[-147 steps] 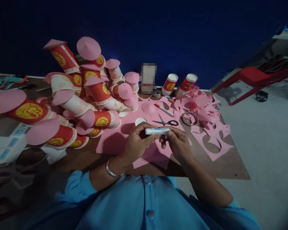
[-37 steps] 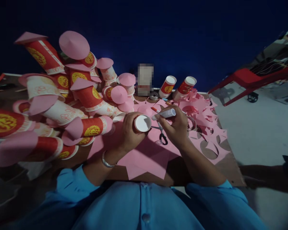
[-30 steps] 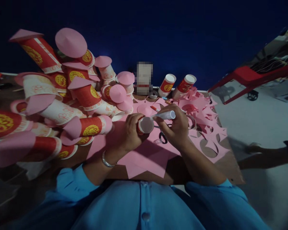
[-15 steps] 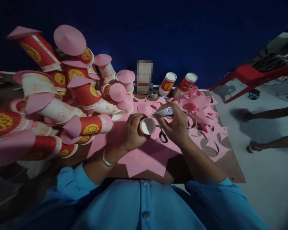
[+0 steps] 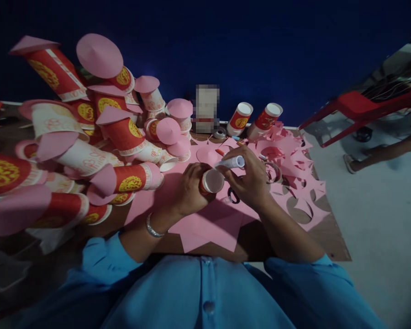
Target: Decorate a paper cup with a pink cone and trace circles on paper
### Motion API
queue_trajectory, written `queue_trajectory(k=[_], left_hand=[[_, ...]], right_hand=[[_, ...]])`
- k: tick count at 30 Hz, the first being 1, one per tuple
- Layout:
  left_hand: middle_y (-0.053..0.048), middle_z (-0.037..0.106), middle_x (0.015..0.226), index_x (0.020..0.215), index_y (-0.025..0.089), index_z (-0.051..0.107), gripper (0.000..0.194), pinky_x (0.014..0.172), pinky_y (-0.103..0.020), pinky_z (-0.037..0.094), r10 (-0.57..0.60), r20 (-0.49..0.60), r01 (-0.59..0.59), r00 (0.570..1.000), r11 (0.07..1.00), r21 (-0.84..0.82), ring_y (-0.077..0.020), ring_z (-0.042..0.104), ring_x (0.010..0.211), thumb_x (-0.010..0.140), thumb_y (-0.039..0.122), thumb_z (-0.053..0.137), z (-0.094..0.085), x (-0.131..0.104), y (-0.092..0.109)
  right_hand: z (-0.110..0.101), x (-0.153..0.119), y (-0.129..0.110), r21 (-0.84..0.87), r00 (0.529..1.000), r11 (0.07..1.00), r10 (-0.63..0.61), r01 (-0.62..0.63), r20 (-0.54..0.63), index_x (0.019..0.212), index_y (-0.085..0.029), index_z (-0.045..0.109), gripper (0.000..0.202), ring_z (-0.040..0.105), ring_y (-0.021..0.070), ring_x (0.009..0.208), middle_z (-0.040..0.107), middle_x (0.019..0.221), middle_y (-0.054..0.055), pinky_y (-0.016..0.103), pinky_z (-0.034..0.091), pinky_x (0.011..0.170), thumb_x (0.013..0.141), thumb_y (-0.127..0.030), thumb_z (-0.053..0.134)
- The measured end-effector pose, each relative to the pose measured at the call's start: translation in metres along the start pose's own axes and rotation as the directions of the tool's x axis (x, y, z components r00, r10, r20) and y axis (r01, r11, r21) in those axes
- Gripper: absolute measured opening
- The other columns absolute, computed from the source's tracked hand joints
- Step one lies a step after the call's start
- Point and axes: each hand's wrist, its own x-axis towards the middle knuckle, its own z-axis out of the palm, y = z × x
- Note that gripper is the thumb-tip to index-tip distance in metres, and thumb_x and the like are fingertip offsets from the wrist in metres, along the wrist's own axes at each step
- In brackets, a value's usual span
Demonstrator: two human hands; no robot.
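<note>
My left hand (image 5: 194,189) is wrapped round a red paper cup (image 5: 213,181), its round white end tilted up towards me. My right hand (image 5: 248,178) grips a white glue tube (image 5: 231,162), held nearly level, with its narrow end at the cup's far rim. Whether glue is coming out is too small to see. Below my right hand lie scissors (image 5: 233,195), their black handles partly hidden. Under both hands are pink paper sheets (image 5: 208,228), and a pink paper cone (image 5: 207,154) sits just beyond the cup.
Several paper-cup lanterns (image 5: 123,132) with pink cone tops crowd the left side. Two joined-cup pieces (image 5: 241,119) stand at the back, near a tape roll (image 5: 220,133). Pink paper scraps (image 5: 284,155) pile up on the right. Beyond the table are a red stool (image 5: 358,107) and a person's leg (image 5: 383,153).
The glue tube has shifted slightly left and now meets the cup's rim. My left hand has tilted the cup a little. On the right, the person's legs have moved, with one now visible.
</note>
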Motion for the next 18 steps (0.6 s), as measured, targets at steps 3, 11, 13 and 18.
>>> queue_trajectory(k=[3, 11, 13, 18], left_hand=[[-0.010, 0.070, 0.115, 0.127, 0.023, 0.051, 0.067, 0.092, -0.048, 0.063, 0.006, 0.026, -0.005, 1.000, 1.000, -0.028, -0.0309, 0.071, 0.108, 0.067, 0.011, 0.078, 0.0030, -0.0018, -0.0008], [-0.006, 0.066, 0.114, 0.124, 0.025, 0.048, 0.064, 0.081, -0.036, 0.063, -0.162, 0.041, 0.167, 0.986, 0.971, -0.172, -0.0241, 0.073, 0.100, 0.072, 0.020, 0.084, 0.0041, -0.0027, -0.0021], [-0.006, 0.066, 0.112, 0.124, 0.025, 0.048, 0.065, 0.078, -0.036, 0.063, -0.153, 0.050, 0.159, 0.987, 0.974, -0.162, -0.0244, 0.073, 0.098, 0.070, 0.018, 0.084, 0.0038, -0.0031, -0.0018], [-0.007, 0.066, 0.113, 0.127, 0.025, 0.047, 0.073, 0.080, -0.038, 0.065, -0.110, 0.038, 0.114, 0.993, 0.984, -0.136, -0.0261, 0.075, 0.099, 0.065, 0.014, 0.084, 0.0052, -0.0039, -0.0003]], right_hand=[[-0.0003, 0.0002, 0.0024, -0.008, 0.999, 0.999, 0.052, -0.052, 0.010, 0.101, -0.025, 0.063, 0.010, 0.069, 0.0234, 0.085, 0.071, 0.093, 0.005, 0.041, 0.059, 0.075, 0.099, -0.031, 0.072], [-0.0066, 0.0027, -0.0034, 0.095, 0.999, 0.995, 0.038, -0.039, 0.016, 0.102, -0.025, 0.064, 0.011, 0.069, 0.0228, 0.087, 0.072, 0.094, 0.004, 0.039, 0.057, 0.077, 0.096, -0.022, 0.073], [-0.0059, 0.0019, -0.0032, 0.075, 0.999, 0.997, 0.005, -0.008, 0.046, 0.105, -0.025, 0.064, 0.014, 0.069, 0.0237, 0.089, 0.072, 0.095, 0.005, 0.041, 0.057, 0.080, 0.095, -0.021, 0.073], [-0.0034, 0.0004, 0.0004, 0.012, 0.997, 1.000, 0.013, -0.014, 0.078, 0.104, -0.026, 0.064, 0.011, 0.070, 0.0255, 0.091, 0.073, 0.096, 0.006, 0.044, 0.059, 0.081, 0.097, -0.026, 0.072]])
